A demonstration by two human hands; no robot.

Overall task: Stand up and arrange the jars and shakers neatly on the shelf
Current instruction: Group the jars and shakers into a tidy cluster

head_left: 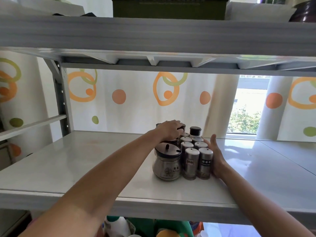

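While my left grip point(171, 130) curls over a rear jar point(182, 127) and my right grip point(215, 156) presses flat against the shakers point(198, 151), all stand clustered on the shelf point(85, 159), so I judge only final squaring remains.

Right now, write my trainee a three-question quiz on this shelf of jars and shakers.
1. True or false: the right hand presses flat against the shakers.
2. The left hand grips: A a shaker, B the rear jar, C nothing.
3. What colour is the cap on the bottle behind the shakers?
Key: 1 true; 2 B; 3 black.
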